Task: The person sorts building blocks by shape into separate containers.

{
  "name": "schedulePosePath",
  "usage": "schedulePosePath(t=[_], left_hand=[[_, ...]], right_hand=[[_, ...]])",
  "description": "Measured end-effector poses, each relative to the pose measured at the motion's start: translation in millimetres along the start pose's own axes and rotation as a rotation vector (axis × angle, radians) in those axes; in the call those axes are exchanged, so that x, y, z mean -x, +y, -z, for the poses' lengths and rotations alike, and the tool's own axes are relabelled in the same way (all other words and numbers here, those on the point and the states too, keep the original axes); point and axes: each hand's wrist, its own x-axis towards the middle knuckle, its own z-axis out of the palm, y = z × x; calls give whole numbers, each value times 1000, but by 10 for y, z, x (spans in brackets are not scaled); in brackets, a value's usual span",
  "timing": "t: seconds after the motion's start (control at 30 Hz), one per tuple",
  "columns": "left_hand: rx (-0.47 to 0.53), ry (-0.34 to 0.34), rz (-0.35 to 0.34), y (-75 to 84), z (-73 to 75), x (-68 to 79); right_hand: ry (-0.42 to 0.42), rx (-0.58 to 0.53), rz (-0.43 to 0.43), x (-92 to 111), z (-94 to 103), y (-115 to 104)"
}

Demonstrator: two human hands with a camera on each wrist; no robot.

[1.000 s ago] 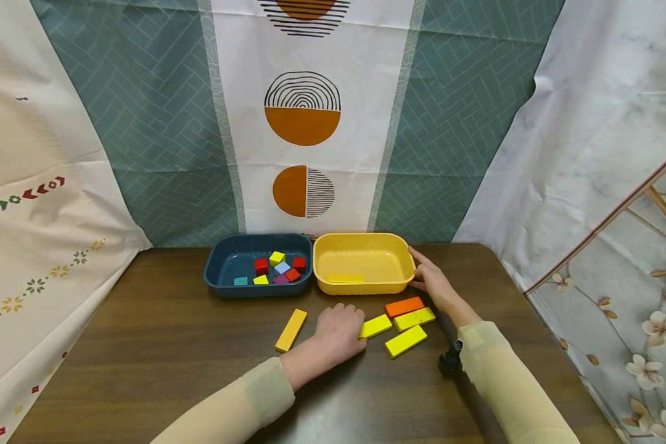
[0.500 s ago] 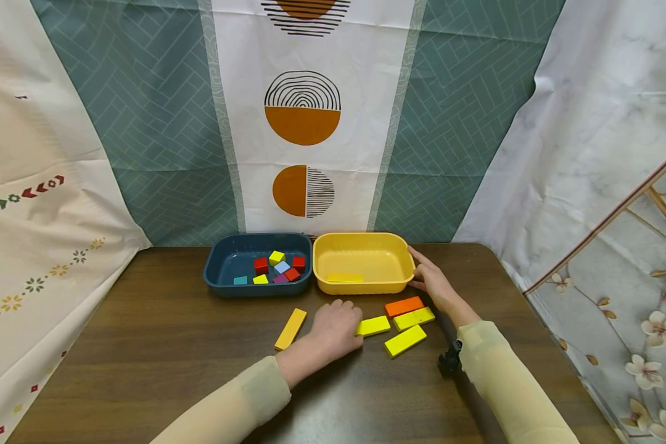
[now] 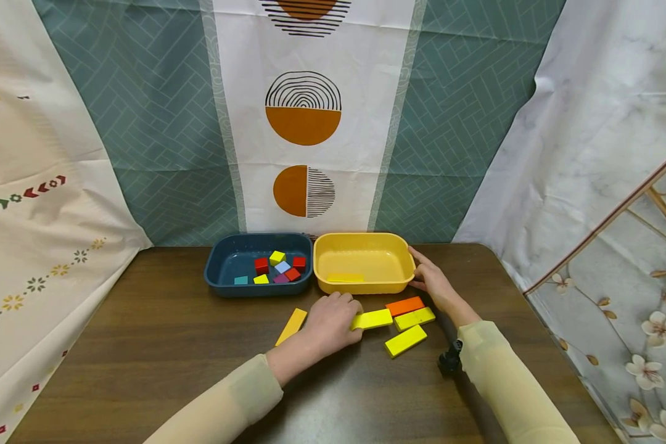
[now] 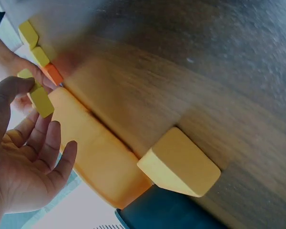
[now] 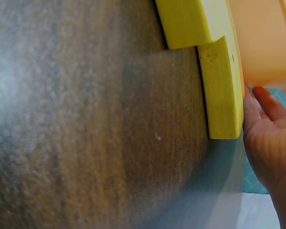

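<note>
My left hand (image 3: 328, 322) pinches one end of a yellow rectangular block (image 3: 374, 319); in the left wrist view the thumb presses one face of this block (image 4: 41, 100), with fingertips behind it. The block is lifted, its free end pointing right. At the right end of the yellow tray (image 3: 361, 288), my right hand (image 3: 435, 285) rests with fairly straight fingers against the wall. One yellow block (image 3: 345, 278) lies inside that tray. Right of the left hand, an orange block (image 3: 404, 306) and two more yellow blocks (image 3: 414, 318) lie on the table.
A dark blue tray (image 3: 222, 290) with several small coloured cubes stands against the yellow tray's left side. An amber block (image 3: 291, 325) lies left of the left hand, partly hidden by it. A small black object (image 3: 450, 359) sits at the right wrist. Curtains hang behind the table.
The left hand has risen off the table with the yellow block, moving slightly up and left. The right hand and both trays have stayed in place.
</note>
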Motion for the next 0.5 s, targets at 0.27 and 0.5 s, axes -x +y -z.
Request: schedulePosePath(t=[0.27,0.5], left_hand=[[14,98,-42,-12,87,12],[76,139,-44,-38,234,-11]], right_hand=[[2,-7,3,-1,4,8],[0,-9,2,-13,6,18]])
